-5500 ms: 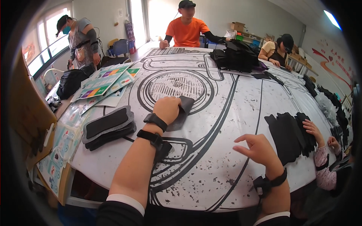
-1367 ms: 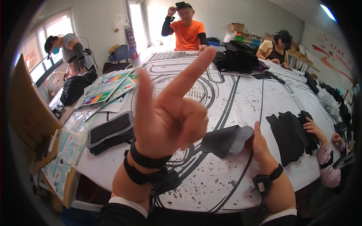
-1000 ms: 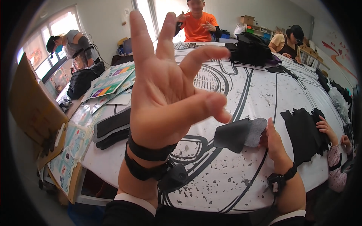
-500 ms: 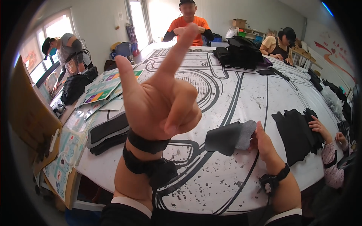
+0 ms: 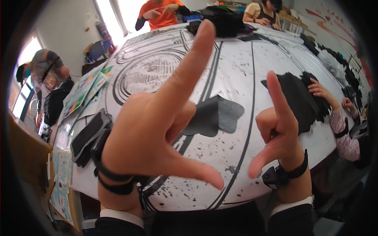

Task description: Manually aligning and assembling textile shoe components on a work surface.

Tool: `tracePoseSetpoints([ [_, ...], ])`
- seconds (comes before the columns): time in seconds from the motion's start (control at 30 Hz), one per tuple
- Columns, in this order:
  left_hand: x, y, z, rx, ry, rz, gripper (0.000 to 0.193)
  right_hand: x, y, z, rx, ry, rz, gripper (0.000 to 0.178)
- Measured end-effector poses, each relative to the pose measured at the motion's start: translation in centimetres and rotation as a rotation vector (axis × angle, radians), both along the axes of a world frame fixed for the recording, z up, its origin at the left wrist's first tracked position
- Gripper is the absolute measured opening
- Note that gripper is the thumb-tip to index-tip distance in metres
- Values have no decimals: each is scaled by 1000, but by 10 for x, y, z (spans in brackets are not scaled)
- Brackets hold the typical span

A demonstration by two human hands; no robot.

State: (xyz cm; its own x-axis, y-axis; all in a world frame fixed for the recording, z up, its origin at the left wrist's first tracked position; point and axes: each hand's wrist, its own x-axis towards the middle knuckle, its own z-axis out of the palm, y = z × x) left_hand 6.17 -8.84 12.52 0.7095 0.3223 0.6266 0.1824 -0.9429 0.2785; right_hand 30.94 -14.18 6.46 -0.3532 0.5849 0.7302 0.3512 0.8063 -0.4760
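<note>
1 fisheye head view, facing down over table [image 5: 236, 78], fingers [image 5: 185, 70] close

- I see colourful papers [image 5: 84, 91] over on the left.
- I see a blue chair [image 5: 95, 51] farther back.
- I spot a person in orange [image 5: 159, 20] at the far side.
- I see a red ribbon picture [image 5: 332, 26] up on the right.
</note>
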Motion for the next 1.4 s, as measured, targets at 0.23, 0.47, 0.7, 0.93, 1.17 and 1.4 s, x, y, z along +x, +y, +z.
tracePoseSetpoints([
  [0.23, 29, -1, -3, 88, 226, -9, 109, -3, 3, -3, 101, -127, -25, 141],
  [0.47, 26, 4, -16, 95, 264, 148, 104, -2, 2, -22, -43, -72, -149, 117],
  [0.7, -18, -8, 6, -12, -408, 61, 88, -7, 29, -32, -409, -41, -485, 82],
  [0.93, -32, -36, 19, -36, -687, 241, 94, 45, 65, -102, -300, -375, -768, 47],
  [1.17, -84, -53, 33, 233, -617, -222, 74, 43, 70, -102, -473, -114, -637, 28],
  [1.4, -64, -36, 34, -129, -476, -145, 28, 46, 69, -99, -599, -153, -613, 20],
])
